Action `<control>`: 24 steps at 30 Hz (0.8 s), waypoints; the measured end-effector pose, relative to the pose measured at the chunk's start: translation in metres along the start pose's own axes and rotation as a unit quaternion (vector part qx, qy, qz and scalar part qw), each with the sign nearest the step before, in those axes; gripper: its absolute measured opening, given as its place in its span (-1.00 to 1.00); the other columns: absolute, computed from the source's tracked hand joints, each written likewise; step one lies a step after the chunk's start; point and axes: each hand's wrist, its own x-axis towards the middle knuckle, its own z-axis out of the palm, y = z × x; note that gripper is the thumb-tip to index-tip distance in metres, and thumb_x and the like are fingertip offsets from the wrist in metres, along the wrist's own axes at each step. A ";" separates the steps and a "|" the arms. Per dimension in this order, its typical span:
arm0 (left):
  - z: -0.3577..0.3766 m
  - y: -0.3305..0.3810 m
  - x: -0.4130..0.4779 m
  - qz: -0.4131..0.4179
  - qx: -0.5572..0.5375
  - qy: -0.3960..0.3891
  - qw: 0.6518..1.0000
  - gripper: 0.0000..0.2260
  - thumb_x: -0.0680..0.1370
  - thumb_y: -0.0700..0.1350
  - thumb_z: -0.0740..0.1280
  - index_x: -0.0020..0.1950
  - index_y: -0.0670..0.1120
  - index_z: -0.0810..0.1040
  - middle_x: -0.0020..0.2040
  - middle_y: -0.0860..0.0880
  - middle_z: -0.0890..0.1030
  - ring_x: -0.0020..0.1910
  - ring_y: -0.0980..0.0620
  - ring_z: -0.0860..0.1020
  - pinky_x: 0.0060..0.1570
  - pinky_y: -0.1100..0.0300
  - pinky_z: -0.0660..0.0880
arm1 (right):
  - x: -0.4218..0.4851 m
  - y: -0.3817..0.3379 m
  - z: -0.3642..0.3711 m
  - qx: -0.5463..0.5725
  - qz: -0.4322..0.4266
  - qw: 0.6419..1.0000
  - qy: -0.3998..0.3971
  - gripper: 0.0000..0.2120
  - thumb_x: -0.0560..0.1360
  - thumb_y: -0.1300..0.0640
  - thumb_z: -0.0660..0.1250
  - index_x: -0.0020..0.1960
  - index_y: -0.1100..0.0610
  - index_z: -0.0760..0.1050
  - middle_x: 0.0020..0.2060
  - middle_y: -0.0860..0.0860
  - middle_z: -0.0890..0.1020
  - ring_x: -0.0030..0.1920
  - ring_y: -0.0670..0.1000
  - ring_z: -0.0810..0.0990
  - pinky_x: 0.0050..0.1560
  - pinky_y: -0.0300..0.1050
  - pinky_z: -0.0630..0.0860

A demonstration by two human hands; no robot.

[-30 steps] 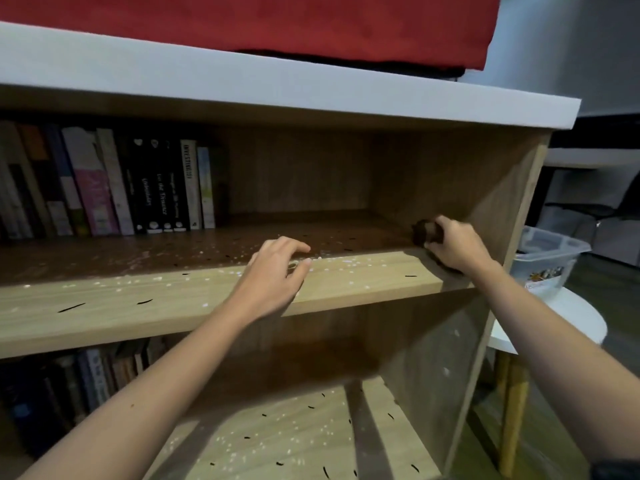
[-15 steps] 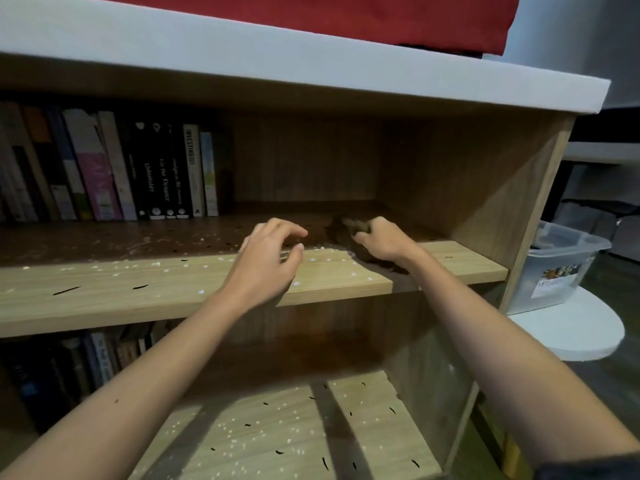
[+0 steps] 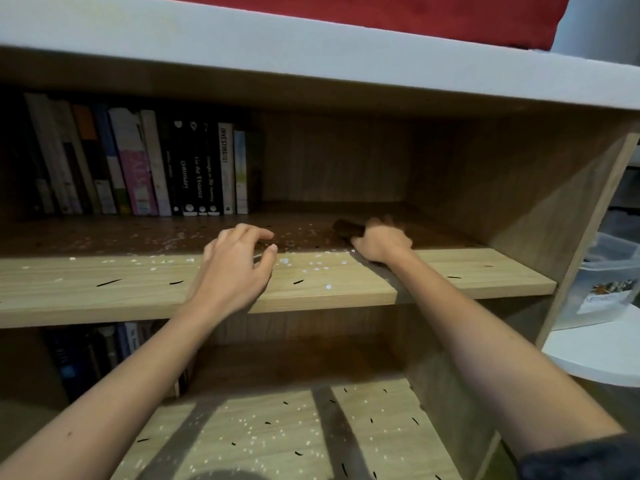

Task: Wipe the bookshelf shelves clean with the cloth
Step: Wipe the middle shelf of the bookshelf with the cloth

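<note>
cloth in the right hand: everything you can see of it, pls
Only a small part of the cloth shows: a dark brown, soft-looking wad sticking out to the left of the right hand, whose fingers close over the rest. It lies flat on the shaded back half of the middle shelf, right of the books. Its texture and full size cannot be made out in the dim, blurred view.

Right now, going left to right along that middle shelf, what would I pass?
Row of books → left hand resting among white crumbs → right hand on a dark cloth → bare shelf → side panel.
</note>
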 end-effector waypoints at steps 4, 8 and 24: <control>0.000 -0.002 -0.001 -0.010 -0.008 -0.005 1.000 -0.70 0.58 0.02 0.15 0.26 -0.04 0.46 0.25 0.01 0.48 0.28 0.02 0.35 0.30 0.02 0.24 | -0.011 -0.028 -0.002 0.256 -0.065 0.964 -0.028 -0.74 0.54 0.09 0.19 0.15 0.20 0.45 -0.12 0.12 0.58 -0.19 0.10 0.58 -0.24 -0.09 0.49; -0.001 -0.003 -0.001 -0.010 -0.012 -0.005 1.000 -0.69 0.58 0.02 0.16 0.27 -0.04 0.44 0.26 0.02 0.47 0.28 0.03 0.35 0.31 0.03 0.25 | 0.005 -0.016 -0.033 0.246 -0.061 0.964 0.083 -0.73 0.54 0.15 0.20 0.18 0.26 0.48 0.04 0.25 0.59 0.03 0.22 0.57 -0.14 -0.08 0.42; -0.002 -0.002 -0.003 -0.025 -0.011 0.011 1.000 -0.66 0.58 0.01 0.15 0.34 -0.03 0.38 0.30 0.01 0.43 0.32 0.03 0.32 0.35 0.07 0.19 | -0.005 -0.085 0.010 0.229 -0.129 0.964 -0.027 -0.73 0.54 0.09 0.21 0.19 0.17 0.44 -0.04 0.12 0.60 -0.13 0.07 0.57 -0.19 -0.09 0.45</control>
